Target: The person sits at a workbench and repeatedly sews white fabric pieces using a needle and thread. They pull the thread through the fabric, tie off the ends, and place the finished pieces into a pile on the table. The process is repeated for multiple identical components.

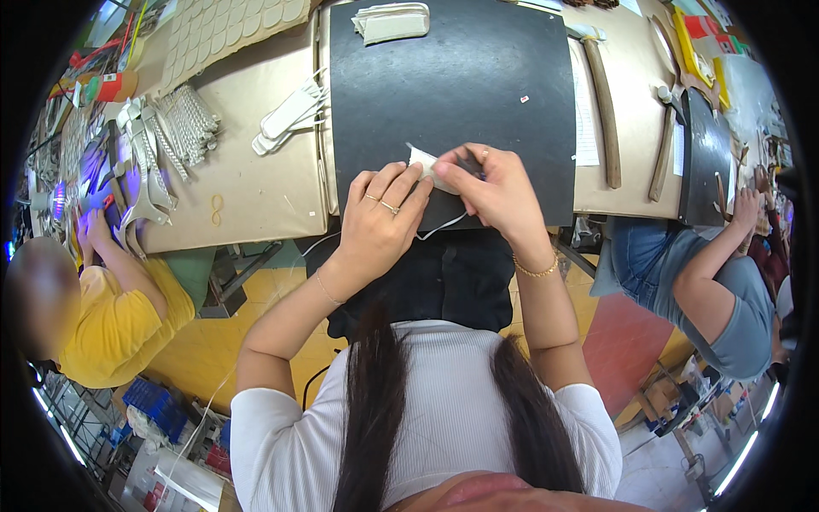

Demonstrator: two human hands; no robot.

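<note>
Near the front edge of a black mat [452, 94], both of my hands meet at a small cream-white piece [421, 159], flat and strap-like, its kind partly hidden by my fingers. My left hand [388, 205] has its fingers curled together, their tips pressed on the piece. From the other side, my right hand [503, 192] pinches it between thumb and fingers. A thin white cord [445, 225] trails below the hands toward my lap. Left of the mat lie white flat straps with thin cords [292, 113]. A stack of cream pieces [391, 23] sits at the mat's far edge.
Braided straps [186, 119] and a sheet of rounded cut-outs [235, 30] are at the left. Right of the mat lie a wooden-handled hammer [601, 111] and another hammer [665, 141]. A person in yellow [128, 316] works at the left; another in blue-grey [729, 299] at the right.
</note>
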